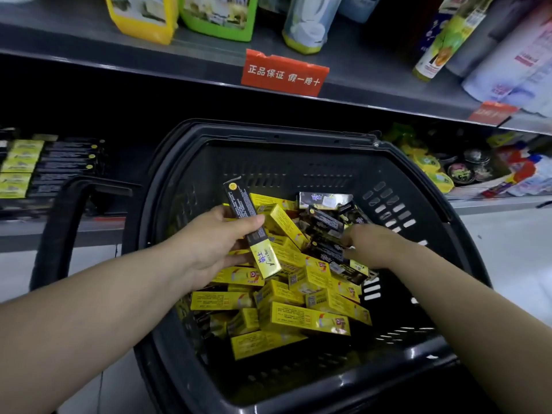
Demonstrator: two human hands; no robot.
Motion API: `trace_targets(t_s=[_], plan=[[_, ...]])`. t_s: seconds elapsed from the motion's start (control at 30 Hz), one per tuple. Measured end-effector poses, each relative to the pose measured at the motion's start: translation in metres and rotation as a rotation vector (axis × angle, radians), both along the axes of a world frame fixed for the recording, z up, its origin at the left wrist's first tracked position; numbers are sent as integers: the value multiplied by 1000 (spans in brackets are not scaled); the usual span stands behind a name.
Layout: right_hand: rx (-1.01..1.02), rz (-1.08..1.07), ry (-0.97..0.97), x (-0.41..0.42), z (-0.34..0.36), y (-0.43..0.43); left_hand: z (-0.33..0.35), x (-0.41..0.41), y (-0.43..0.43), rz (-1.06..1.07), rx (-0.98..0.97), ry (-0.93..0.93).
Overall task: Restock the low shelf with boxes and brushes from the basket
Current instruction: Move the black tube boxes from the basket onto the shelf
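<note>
Low shelf [15, 234] sits ten o'clock of the left hand [209, 249] — fingers wrapped round a box [239, 201], axis eleven-to-five; right hand [367, 243] in the basket [268, 131], grip unclear.

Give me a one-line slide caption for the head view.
Over the basket, the left hand holds a black-and-yellow box while the right hand reaches among the black boxes.

Left grip [213, 245] curled round box [265, 258]; right grip [369, 246] lowered, fingers blurred.
</note>
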State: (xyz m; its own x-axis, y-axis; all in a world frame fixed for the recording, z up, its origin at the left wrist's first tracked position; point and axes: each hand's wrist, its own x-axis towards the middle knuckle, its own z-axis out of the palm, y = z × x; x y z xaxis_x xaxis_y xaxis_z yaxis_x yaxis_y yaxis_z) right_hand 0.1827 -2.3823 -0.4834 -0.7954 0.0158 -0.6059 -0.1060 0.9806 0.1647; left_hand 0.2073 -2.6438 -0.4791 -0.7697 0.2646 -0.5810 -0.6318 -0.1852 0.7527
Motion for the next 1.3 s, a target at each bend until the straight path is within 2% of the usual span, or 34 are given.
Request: trace_targets(t_s=[0.1, 0.23, 0.33, 0.37, 0.43, 0.5, 0.53, 0.7, 0.87, 1.13, 1.23, 1.3], plan=[[21, -41, -55, 10, -27, 14, -2, -1, 0, 15, -3, -15], [50, -47, 37, 14, -41, 7, -3, -2, 0, 2, -22, -27], [96, -9, 138, 8, -17, -5, -3, -2, 0, 3, -45, -25], [37, -33, 208, 7, -2, -11, -3, -2, 0, 4, -54, -23], [-245, -192, 311, 8, 27, -27, -2, -2, 0, 3, -62, -15], [-575, -361, 307, 15, 48, -51, 0, -1, 2, -14, -41, -9], [-678, -396, 281, 20, 53, -64, 1, 0, 4, -29, -20, -10], [-935, -344, 180, 36, 47, -105, 7, 2, 6, -38, 71, -34], [-1103, -326, -70, 28, 53, -79, 9, 1, 2, 2, 88, -46], [-1107, -218, -186, 24, 50, -61, 9, 0, 6, -14, 67, -41], [-1042, -155, -236, 22, 51, -60, 7, -1, 7, -30, 26, -47], [-969, -153, -139, 12, 50, -48, 5, -2, 7, -43, 11, -40]])
